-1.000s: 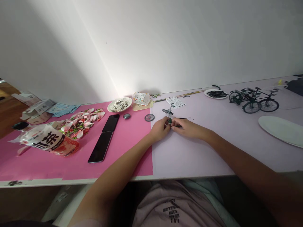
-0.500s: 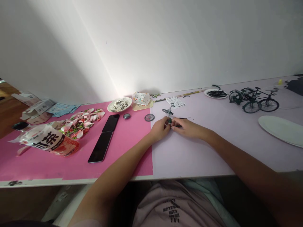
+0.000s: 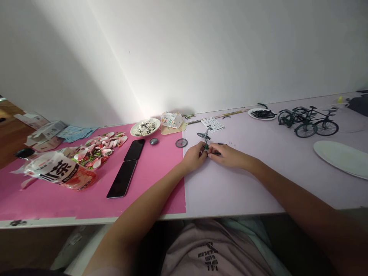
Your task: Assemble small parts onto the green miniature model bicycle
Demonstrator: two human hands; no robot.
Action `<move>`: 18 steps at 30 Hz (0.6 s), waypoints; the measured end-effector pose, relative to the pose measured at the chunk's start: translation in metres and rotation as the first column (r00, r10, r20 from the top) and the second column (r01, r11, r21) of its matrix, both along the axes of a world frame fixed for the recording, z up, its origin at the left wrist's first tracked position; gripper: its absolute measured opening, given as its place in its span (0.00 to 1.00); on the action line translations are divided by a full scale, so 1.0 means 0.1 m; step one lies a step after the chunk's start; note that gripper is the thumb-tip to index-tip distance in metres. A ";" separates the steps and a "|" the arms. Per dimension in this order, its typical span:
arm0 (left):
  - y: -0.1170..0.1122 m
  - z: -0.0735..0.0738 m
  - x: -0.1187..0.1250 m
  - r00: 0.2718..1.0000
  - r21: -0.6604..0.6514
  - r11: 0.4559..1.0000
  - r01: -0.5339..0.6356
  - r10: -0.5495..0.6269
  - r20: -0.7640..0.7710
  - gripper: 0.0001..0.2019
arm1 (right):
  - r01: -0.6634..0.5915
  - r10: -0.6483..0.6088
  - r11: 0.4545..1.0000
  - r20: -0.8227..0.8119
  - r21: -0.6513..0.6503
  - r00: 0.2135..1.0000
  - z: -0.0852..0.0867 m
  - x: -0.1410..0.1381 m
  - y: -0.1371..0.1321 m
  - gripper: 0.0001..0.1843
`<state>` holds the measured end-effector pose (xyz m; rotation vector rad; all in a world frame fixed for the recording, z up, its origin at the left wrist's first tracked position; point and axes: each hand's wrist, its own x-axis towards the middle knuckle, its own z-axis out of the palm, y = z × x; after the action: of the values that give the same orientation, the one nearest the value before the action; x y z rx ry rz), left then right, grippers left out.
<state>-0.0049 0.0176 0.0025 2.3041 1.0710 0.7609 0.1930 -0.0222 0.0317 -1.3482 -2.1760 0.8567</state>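
Note:
Between my hands is a partly assembled dark model bicycle [image 3: 206, 136], its handlebar end and one wheel pointing away from me. My left hand [image 3: 194, 156] pinches its near end from the left. From the right, my right hand [image 3: 225, 154] closes on the same near end, fingertips almost meeting the left ones. The gripped part is mostly hidden by the fingers. A loose spoked wheel [image 3: 181, 143] lies flat on the table to the left of my hands. Behind the bicycle lies a printed instruction sheet [image 3: 214, 124].
Finished model bicycles [image 3: 309, 122] stand at the right, beside a small plate of black parts [image 3: 262, 114] and a white oval plate [image 3: 342, 158]. Leftward are two dark phones [image 3: 122, 178], a mouse [image 3: 154, 141], a plate of small pieces [image 3: 145, 127], artificial petals [image 3: 105, 146] and a plastic bag [image 3: 59, 170].

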 end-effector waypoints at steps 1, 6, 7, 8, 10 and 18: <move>0.00 0.00 0.00 1.000 0.000 1.000 0.001 -0.001 0.002 0.10 | -0.001 0.001 1.000 0.006 0.002 1.000 0.01 0.00 0.00 0.10; 0.01 -0.01 0.00 1.000 0.006 1.000 -0.005 0.005 -0.013 0.11 | -0.012 0.012 1.000 0.017 0.008 1.000 0.02 0.00 -0.01 0.10; 0.01 0.00 0.00 1.000 0.009 1.000 -0.007 0.007 -0.019 0.11 | -0.015 0.014 1.000 0.015 0.012 1.000 0.02 0.00 -0.01 0.10; 0.00 0.00 0.00 1.000 0.012 1.000 -0.010 0.010 -0.024 0.11 | -0.017 0.017 1.000 0.012 0.016 1.000 0.02 0.00 -0.01 0.10; 0.00 0.00 0.00 1.000 0.014 1.000 -0.010 0.011 -0.027 0.11 | -0.022 0.022 1.000 0.010 0.020 1.000 0.02 0.01 0.00 0.09; 0.00 -0.01 0.00 1.000 0.002 1.000 -0.007 0.007 -0.009 0.10 | -0.012 0.013 1.000 -0.006 0.026 1.000 0.00 0.02 0.02 0.08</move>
<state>-0.0047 0.0173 0.0016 2.3084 1.0833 0.7551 0.1947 -0.0205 0.0312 -1.3190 -2.1853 0.8335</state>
